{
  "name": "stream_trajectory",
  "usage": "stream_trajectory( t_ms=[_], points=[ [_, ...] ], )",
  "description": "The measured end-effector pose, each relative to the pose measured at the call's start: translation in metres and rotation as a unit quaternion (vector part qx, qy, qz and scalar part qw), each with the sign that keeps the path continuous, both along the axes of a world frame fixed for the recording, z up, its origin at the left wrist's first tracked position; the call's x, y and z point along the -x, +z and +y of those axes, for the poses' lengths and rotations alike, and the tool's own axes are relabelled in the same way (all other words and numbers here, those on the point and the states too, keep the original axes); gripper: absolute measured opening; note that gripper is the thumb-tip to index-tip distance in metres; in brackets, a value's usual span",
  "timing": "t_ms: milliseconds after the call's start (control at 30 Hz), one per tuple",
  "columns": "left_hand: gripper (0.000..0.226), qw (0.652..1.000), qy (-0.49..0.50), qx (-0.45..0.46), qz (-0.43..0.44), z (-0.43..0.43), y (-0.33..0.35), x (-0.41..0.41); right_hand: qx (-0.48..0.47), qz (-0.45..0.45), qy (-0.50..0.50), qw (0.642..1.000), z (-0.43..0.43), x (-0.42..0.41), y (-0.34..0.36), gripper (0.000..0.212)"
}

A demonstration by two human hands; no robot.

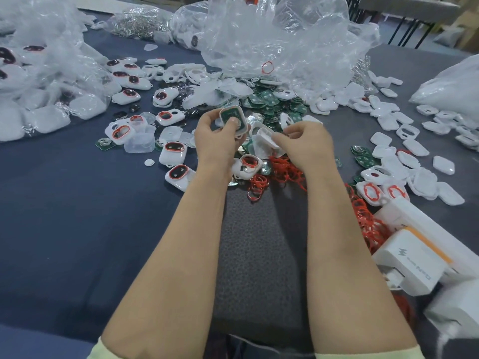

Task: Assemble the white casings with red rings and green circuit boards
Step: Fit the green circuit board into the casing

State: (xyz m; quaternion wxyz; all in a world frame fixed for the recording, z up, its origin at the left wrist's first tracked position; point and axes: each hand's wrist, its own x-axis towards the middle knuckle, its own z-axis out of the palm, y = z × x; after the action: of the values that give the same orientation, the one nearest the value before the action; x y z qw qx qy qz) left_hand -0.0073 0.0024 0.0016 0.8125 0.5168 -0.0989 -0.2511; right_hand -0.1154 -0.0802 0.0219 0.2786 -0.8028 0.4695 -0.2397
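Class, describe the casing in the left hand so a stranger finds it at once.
Start at the big crumpled clear bag in the far middle; come down past the green boards to the left hand. It holds a white casing with a green board inside; the shell in the right hand is plain white.

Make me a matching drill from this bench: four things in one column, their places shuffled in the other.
1. casing with green board
2. plain white casing
3. loose red rings
4. clear bag

A. far side of the table
B. in the right hand
C. in the left hand
D. on the table by the wrists

Pairs: 1-C, 2-B, 3-D, 4-A.
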Motion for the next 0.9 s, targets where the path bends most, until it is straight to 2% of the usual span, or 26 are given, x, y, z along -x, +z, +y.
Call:
stream_trajectory(
  t_ms=[100, 167, 267, 367, 433, 567, 700, 900],
  points=[
    [0.023, 1.000, 0.005, -0.001, 0.012, 0.000, 0.000, 0.000, 0.013, 0.047, 0.053, 0.997, 0.006, -0.008, -0.004, 0.033],
    [0.024, 1.000, 0.009, -0.004, 0.013, 0.000, 0.000, -0.001, 0.033, 0.029, 0.052, 0.998, 0.007, -0.010, -0.007, 0.027],
    [0.020, 1.000, 0.005, -0.007, 0.002, -0.001, -0.002, -0.001, 0.050, -0.093, 0.016, 0.994, 0.006, -0.011, -0.006, 0.013],
    [0.021, 0.999, 0.001, -0.024, -0.029, -0.002, -0.002, 0.000, -0.066, -0.254, 0.014, 0.965, 0.005, -0.010, -0.001, 0.014],
    [0.022, 0.999, -0.006, -0.028, -0.042, -0.002, -0.002, 0.001, -0.130, -0.303, 0.042, 0.943, 0.005, -0.010, 0.000, 0.017],
    [0.019, 0.998, -0.015, -0.022, -0.049, -0.001, 0.000, 0.003, -0.156, -0.310, 0.077, 0.935, 0.003, -0.012, 0.000, 0.020],
    [0.019, 0.999, -0.025, -0.017, -0.035, 0.000, 0.002, 0.004, -0.171, -0.329, 0.075, 0.926, 0.004, -0.012, 0.001, 0.013],
    [0.022, 0.998, -0.027, -0.042, -0.038, -0.001, 0.003, 0.005, -0.237, -0.361, 0.109, 0.895, 0.006, -0.009, 0.004, 0.022]
  ],
)
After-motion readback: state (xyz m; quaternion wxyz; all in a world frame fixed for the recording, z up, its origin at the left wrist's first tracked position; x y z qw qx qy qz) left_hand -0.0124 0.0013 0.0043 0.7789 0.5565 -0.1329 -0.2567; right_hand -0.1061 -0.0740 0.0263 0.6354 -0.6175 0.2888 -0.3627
